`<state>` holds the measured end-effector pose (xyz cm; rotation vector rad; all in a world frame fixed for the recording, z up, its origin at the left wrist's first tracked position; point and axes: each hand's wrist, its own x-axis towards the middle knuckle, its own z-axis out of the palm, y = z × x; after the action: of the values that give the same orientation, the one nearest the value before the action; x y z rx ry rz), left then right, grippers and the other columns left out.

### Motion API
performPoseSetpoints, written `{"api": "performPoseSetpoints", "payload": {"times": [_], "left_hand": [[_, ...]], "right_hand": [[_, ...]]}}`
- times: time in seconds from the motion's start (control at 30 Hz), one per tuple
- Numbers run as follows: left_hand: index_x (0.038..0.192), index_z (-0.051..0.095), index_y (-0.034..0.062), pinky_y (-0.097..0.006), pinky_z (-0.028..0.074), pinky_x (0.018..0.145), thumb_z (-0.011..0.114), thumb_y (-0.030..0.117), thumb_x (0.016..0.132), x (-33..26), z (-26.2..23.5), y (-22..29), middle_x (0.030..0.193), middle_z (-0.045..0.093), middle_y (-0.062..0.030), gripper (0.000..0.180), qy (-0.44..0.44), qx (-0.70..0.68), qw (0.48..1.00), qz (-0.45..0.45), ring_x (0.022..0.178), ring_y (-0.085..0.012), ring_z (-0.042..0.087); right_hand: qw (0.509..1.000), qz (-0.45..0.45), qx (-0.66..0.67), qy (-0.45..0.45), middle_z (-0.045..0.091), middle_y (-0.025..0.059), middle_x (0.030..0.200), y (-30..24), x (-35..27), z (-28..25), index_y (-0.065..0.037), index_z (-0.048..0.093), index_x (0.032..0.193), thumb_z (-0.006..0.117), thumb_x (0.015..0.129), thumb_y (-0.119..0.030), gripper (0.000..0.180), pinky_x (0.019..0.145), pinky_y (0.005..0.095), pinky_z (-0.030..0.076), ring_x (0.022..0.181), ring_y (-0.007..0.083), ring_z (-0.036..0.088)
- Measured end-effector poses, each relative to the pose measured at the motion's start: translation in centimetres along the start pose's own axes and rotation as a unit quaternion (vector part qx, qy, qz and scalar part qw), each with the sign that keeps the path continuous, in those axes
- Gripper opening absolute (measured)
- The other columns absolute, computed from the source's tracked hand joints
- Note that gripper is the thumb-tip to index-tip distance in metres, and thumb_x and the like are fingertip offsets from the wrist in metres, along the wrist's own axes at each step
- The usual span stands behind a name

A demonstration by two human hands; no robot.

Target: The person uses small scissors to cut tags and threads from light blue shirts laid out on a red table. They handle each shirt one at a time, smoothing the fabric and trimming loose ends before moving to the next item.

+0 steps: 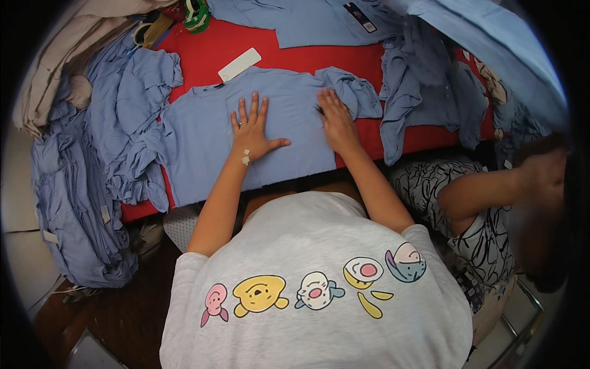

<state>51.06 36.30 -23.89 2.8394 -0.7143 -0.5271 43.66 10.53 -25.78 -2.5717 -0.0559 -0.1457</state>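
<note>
A light blue shirt lies spread across a red-covered table, its collar at the far left and one crumpled sleeve at the far right. My left hand presses flat on its middle with the fingers spread. On the right part of the shirt rests my right hand, its fingers long and close together. A small dark pointed thing sticks out on the thumb side of that hand; its kind is too small to tell. A white card lies just beyond the collar.
Crumpled blue garments hang over the table's left edge. More lie on the right, and a blue garment with a dark tag lies beyond. Tape rolls stand at the far left. Another person's arm is close on the right.
</note>
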Motion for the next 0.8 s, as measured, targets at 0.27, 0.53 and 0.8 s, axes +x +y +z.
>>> {"api": "performPoseSetpoints", "payload": {"times": [0.27,0.53,0.8], "left_hand": [[0.169,0.01,0.0167,-0.063,-0.001,0.126,0.073,0.085,0.067,-0.1,-0.7,0.5,0.176,-0.002,-0.0123,0.138,0.003,0.017,1.0,0.001,0.161,-0.04,-0.009],[0.166,0.028,0.021,-0.057,0.014,0.128,0.053,0.067,0.097,-8.5,0.9,-10.7,0.174,0.019,-0.011,0.086,0.071,0.047,0.983,0.164,0.16,-0.033,0.016],[0.167,0.022,0.0301,-0.066,0.007,0.126,0.057,0.066,0.094,-15.7,-7.1,-32.4,0.172,0.025,0.001,0.089,0.057,0.242,0.962,-0.108,0.161,-0.0258,0.016]], "right_hand": [[0.998,0.026,-0.047,0.036,0.036,0.0175,0.166,1.9,-0.1,-1.2,-0.004,0.039,0.159,0.054,0.102,-0.007,0.059,0.127,0.0452,0.026,0.154,0.0339,0.033],[0.994,-0.02,-0.081,0.068,0.04,0.0185,0.164,2.2,-0.5,-0.4,-0.003,0.041,0.157,0.055,0.099,-0.004,0.059,0.124,0.0467,0.028,0.153,0.0359,0.035],[0.989,-0.005,-0.107,0.103,0.041,0.0201,0.163,0.5,0.0,0.5,-0.002,0.043,0.156,0.051,0.102,-0.003,0.055,0.125,0.0464,0.026,0.152,0.0365,0.036]]}}
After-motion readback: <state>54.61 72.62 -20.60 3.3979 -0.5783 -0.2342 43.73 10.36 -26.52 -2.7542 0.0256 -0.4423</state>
